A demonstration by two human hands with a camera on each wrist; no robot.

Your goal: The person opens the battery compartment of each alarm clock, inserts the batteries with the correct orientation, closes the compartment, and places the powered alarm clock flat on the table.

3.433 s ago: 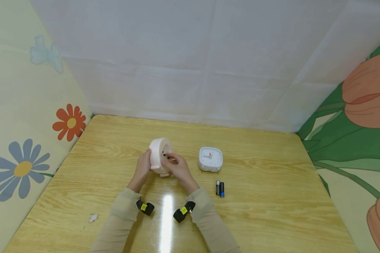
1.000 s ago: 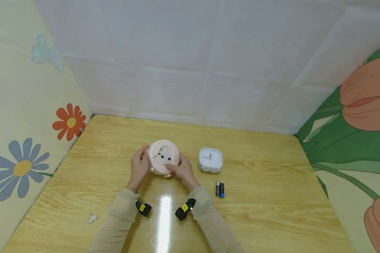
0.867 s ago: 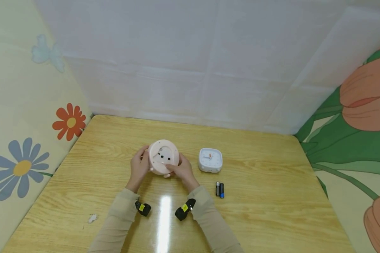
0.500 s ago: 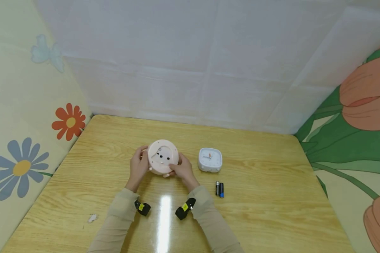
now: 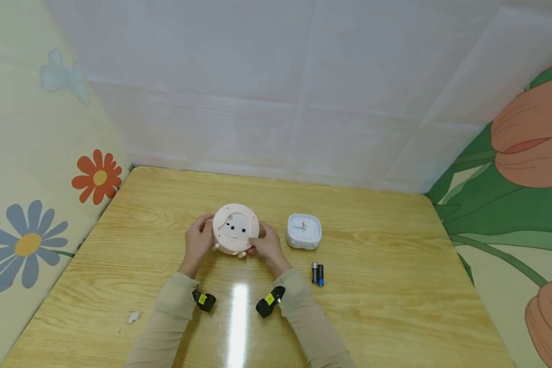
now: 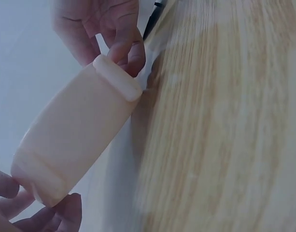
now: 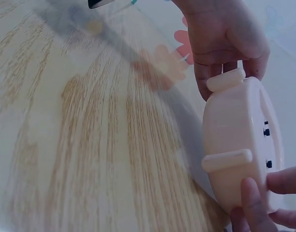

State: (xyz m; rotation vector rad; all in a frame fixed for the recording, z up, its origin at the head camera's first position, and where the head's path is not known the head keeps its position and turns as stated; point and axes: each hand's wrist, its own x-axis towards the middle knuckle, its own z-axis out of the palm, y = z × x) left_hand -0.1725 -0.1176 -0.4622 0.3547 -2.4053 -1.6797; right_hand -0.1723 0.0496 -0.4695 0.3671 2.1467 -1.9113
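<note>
Head view: a round pink case (image 5: pixel 235 225) is held over the table (image 5: pixel 386 266) between both hands, its back turned toward the camera. A rounded hollow is sunk into that back — small black knobs (image 5: pixel 232 228) are set in it. The left rim is gripped by the left hand (image 5: pixel 198 240), fingers bent around the edge; the right rim is pinched by the right hand (image 5: pixel 270 243), thumb laid on the back. Its smooth side is shown by the wrist views, with two stubby feet (image 7: pixel 227 161). To the right, a white clock (image 5: pixel 304 232) with rounded corners is placed; nearer the person, two cylindrical batteries (image 5: pixel 320 273) are laid side by side. The table top is wood-grained and glossy — a white patch (image 5: pixel 133 317) is seen at left.
</note>
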